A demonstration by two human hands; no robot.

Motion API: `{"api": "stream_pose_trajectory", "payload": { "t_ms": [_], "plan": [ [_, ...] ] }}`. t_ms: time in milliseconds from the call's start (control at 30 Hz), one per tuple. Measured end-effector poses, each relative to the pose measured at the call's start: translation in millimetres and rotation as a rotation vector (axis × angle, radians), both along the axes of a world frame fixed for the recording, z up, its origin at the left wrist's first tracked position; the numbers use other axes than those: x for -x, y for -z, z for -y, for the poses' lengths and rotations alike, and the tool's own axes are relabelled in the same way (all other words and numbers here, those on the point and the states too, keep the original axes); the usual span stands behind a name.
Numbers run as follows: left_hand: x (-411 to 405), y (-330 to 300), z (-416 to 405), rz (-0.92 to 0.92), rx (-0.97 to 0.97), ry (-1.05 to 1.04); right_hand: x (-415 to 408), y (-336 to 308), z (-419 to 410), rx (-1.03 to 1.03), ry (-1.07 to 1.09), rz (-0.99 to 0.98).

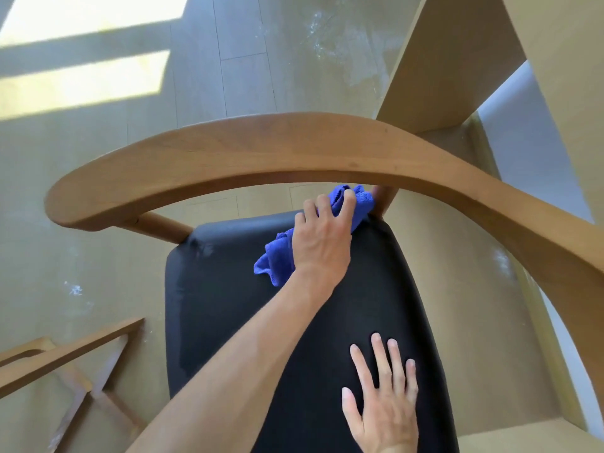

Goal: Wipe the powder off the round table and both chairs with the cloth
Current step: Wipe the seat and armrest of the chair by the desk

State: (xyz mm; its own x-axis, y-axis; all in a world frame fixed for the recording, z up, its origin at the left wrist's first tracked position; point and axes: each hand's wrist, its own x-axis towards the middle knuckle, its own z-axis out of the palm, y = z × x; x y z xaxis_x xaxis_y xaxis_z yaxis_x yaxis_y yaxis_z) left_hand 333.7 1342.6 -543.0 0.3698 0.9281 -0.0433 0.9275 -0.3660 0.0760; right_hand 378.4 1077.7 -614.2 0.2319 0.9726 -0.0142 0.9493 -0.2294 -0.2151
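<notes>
A wooden chair with a curved backrest rail and a black padded seat fills the view from above. My left hand grips a bunched blue cloth and presses it onto the seat's far right corner, beside a backrest post. My right hand lies flat, fingers spread, on the near right part of the seat. A faint pale powder smudge shows at the seat's far left corner. The round table is out of view.
Wooden bars of another piece of furniture stand at the lower left. White powder marks lie on the light wood floor and further off. A beige panel and wall rise close on the right.
</notes>
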Motion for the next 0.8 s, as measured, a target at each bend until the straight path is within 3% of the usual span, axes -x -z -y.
{"api": "stream_pose_trajectory", "payload": {
  "t_ms": [100,233,533,800],
  "plan": [
    [5,0,-2,0.083,0.069,-0.031,0,-1,0,0.015,-0.001,-0.013],
    [17,12,-7,0.037,0.108,0.039,0,-2,-1,0.01,0.01,-0.013],
    [23,23,0,-0.031,0.003,0.253,2,-1,-1,0.022,-0.001,0.005],
    [161,10,24,-0.011,0.09,0.156,1,-2,2,0.069,-0.029,0.022]
  ]
}}
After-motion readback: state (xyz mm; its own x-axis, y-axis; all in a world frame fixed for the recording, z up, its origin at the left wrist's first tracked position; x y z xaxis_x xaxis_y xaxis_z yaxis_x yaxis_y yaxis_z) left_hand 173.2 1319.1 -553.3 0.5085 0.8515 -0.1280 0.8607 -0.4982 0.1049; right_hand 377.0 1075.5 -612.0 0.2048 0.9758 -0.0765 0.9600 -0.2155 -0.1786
